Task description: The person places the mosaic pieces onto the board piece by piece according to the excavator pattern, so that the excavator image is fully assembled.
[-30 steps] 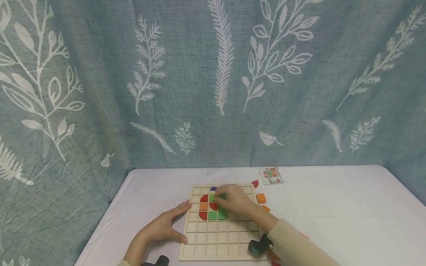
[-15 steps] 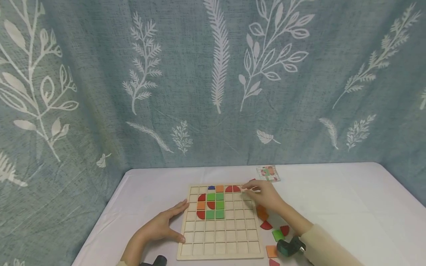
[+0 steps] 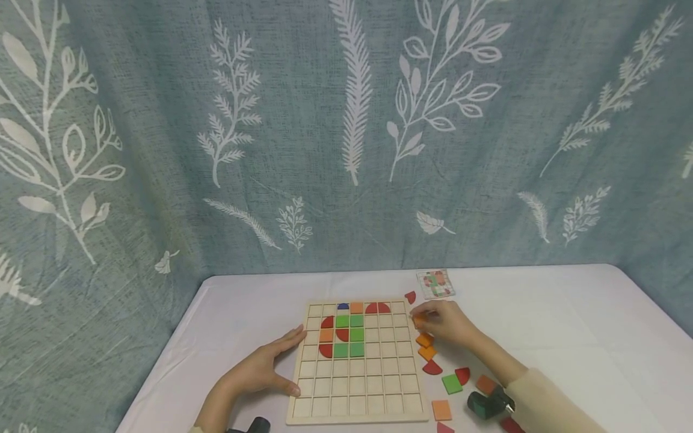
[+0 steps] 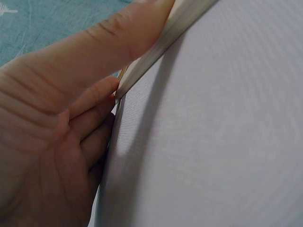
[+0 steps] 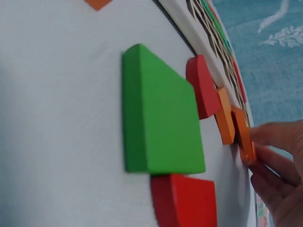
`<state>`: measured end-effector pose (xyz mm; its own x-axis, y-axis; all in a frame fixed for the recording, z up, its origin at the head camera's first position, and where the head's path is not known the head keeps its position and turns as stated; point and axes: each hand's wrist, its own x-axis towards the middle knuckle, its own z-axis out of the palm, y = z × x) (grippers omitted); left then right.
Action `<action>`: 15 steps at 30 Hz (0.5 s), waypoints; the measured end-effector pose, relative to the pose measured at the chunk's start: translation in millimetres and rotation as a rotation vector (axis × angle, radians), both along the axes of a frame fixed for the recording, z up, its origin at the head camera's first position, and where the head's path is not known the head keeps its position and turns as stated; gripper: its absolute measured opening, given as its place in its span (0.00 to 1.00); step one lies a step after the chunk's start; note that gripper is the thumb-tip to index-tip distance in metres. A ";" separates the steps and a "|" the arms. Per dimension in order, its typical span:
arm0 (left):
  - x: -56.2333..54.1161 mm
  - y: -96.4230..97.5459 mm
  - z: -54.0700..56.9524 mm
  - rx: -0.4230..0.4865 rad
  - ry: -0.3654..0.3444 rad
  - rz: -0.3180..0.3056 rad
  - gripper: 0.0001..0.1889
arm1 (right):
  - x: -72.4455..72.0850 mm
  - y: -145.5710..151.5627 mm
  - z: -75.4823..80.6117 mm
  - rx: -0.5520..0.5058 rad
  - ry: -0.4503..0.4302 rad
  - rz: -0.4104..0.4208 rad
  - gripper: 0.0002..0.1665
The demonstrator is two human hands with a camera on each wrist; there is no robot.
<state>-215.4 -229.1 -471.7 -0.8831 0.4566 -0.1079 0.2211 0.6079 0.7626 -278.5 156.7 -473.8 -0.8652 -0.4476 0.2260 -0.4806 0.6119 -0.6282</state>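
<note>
A pale wooden grid board (image 3: 346, 385) lies on the table, with red, green, orange and blue pieces in its far left cells. My left hand (image 3: 262, 368) rests along the board's left edge, thumb and fingers spread; the left wrist view shows the thumb (image 4: 109, 45) against the rim. Just off the board's right edge, my right hand (image 3: 446, 320) pinches an orange square tile (image 3: 418, 321) between thumb and fingers. Nearer me lie other orange tiles (image 3: 425, 340) and a red quarter-round piece (image 3: 432, 367). A green square tile (image 5: 170, 116) looms large in the right wrist view.
A patterned picture card (image 3: 436, 284) lies beyond the board's far right corner, close to a small red piece (image 3: 411, 297). More loose pieces, including an orange square (image 3: 441, 410), are scattered along the right side. A blue leaf-patterned curtain (image 3: 303, 144) hangs behind the white table.
My right hand has moved from over the board's coloured cells to the right, past its edge, down to the orange tiles. The left hand stays at the board's left edge.
</note>
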 end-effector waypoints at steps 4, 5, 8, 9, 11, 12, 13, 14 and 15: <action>0.1 0.2 1.0 0.006 -0.003 -0.002 0.55 | 0.2 2.1 -1.2 0.018 0.023 0.014 0.10; 0.2 0.2 1.2 0.006 -0.002 -0.004 0.55 | 0.2 2.4 -1.5 0.023 0.031 0.018 0.10; 0.3 0.1 0.9 0.009 0.001 -0.010 0.55 | 0.3 2.7 -2.3 0.020 0.050 0.022 0.10; 0.3 0.0 0.7 0.011 0.001 -0.012 0.55 | 0.4 2.4 -2.5 0.018 0.060 0.018 0.10; 0.2 -0.1 0.2 0.011 0.002 -0.014 0.55 | 0.5 0.6 -2.9 0.008 0.082 0.007 0.09; 0.2 -0.2 0.1 0.013 0.000 -0.013 0.55 | 0.4 -1.0 -2.9 -0.002 0.091 -0.001 0.09; 0.1 -0.3 0.0 0.012 0.000 -0.012 0.55 | 0.2 -3.3 -2.7 -0.015 0.099 -0.002 0.09; 0.1 -0.4 -0.1 0.010 -0.001 -0.010 0.55 | -0.1 -6.1 -2.3 -0.027 0.107 0.001 0.08; 0.1 -0.5 -0.2 0.010 -0.002 -0.009 0.55 | -0.3 -9.6 -1.8 -0.039 0.116 0.006 0.08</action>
